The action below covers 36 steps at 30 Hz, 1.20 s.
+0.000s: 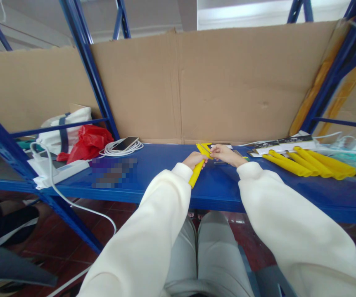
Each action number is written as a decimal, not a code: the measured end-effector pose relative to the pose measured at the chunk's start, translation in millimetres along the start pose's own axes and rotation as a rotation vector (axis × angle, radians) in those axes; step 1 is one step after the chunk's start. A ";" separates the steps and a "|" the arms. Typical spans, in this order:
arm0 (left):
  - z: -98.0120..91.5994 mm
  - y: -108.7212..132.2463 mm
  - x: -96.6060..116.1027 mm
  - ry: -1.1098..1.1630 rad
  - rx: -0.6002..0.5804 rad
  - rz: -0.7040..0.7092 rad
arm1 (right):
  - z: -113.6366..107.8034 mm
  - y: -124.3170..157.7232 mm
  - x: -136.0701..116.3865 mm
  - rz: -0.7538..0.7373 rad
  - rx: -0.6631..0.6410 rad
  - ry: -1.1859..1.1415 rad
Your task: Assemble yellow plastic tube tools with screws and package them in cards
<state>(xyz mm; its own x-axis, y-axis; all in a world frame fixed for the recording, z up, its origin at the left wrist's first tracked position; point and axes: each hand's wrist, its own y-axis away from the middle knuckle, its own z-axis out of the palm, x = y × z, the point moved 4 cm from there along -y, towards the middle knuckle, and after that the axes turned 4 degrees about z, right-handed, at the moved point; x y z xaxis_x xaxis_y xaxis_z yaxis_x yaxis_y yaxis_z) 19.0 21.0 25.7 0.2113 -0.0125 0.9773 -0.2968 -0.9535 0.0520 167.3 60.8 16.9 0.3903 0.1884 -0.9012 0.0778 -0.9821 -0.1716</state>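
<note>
My left hand (194,159) is closed around a long yellow tube-like piece (196,176), which slants over the blue shelf top. At its upper end, the yellow material spreads into a folded or angled shape. The fingers of my right hand (224,154) are pinched at that upper end, touching the yellow piece. What exactly the fingertips grip is too small to make out. A thin dark item lies on the shelf just under my right hand, partly hidden. To the right, several similar yellow tubes (320,164) lie side by side.
Black-and-white printed cards or packets (281,145) lie behind the yellow tubes. At left are a phone (126,143) on a coiled white cable (110,149), a red plastic bag (91,140) and a white power strip (69,170). Cardboard (221,82) walls the back between blue posts (96,78).
</note>
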 end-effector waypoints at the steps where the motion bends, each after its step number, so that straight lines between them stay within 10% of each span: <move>1: -0.2 -0.4 -0.2 0.000 0.000 0.003 | -0.5 -0.7 1.1 0.005 0.000 0.002; 36: -0.2 -2.6 -0.8 0.165 -0.044 -0.006 | -5.4 4.4 -1.8 -0.033 0.115 -0.012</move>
<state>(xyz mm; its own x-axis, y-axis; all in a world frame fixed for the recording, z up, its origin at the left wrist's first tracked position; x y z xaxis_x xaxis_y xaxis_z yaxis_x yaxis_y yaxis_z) 19.4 23.6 24.8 0.0586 0.0467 0.9972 -0.3374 -0.9392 0.0638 171.9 56.1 19.9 0.3784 0.2212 -0.8988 -0.0152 -0.9694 -0.2450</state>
